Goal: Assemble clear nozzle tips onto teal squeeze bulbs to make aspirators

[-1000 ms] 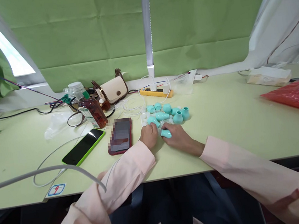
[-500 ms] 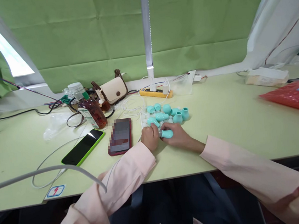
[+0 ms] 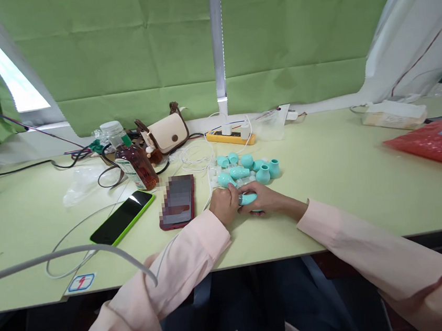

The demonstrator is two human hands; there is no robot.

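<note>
My left hand (image 3: 224,205) is closed in a fist at one end of a turquoise bulb-shaped piece (image 3: 247,199), hiding that end. From the other side my right hand (image 3: 264,194) wraps its fingers round the same piece. Both hands meet just above the table, and a grey band shows on the piece beside the left fist. Right behind them lies a cluster of similar turquoise pieces (image 3: 239,172), some rounded, some with open necks, with clear plastic parts (image 3: 245,181) among them.
Left of my hands lie a red-cased phone (image 3: 178,201) and a green-edged phone (image 3: 123,218). Beyond stand a bottle of dark liquid (image 3: 136,166) and a small cream bag (image 3: 167,133). A yellow power strip (image 3: 230,137) lies behind; a red package (image 3: 435,142) is far right.
My left hand has shifted slightly right, closer to my right hand. The right fingers have changed their hold round the turquoise piece, and less of it shows.
</note>
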